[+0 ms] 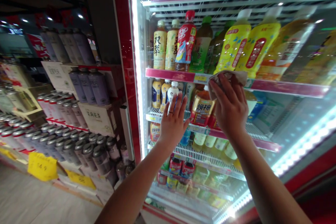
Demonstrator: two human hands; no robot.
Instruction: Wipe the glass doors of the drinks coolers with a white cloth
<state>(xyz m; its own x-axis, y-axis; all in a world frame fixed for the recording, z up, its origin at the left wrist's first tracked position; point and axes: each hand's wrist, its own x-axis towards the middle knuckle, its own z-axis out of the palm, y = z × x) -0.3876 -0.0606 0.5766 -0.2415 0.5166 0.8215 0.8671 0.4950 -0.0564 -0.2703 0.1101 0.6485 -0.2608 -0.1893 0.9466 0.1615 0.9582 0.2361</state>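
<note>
Both my arms reach up to the glass door (pixel 296 112) of a lit drinks fridge. My left hand (pixel 173 120) lies against the glass with its fingers spread, a ring on one of them, and holds nothing. Higher and to the right, my right hand (pixel 232 106) presses a crumpled brownish cloth (pixel 240 77) to the glass. Part of the cloth is hidden under the fingers. Behind the door, a red-capped bottle (pixel 186 42) and yellow-labelled bottles (pixel 258 47) stand on one shelf. A gold-and-red bottle (pixel 202 106) shows between my hands.
Left of the fridge's red frame (pixel 123 42), stacked displays hold many grey-capped bottles (pixel 68 147) and cartons (pixel 97 117). Yellow price signs (pixel 42 166) hang along their front edge. Pale floor (pixel 52 196) shows at the lower left. A bright light strip (pixel 309 147) runs along the right side.
</note>
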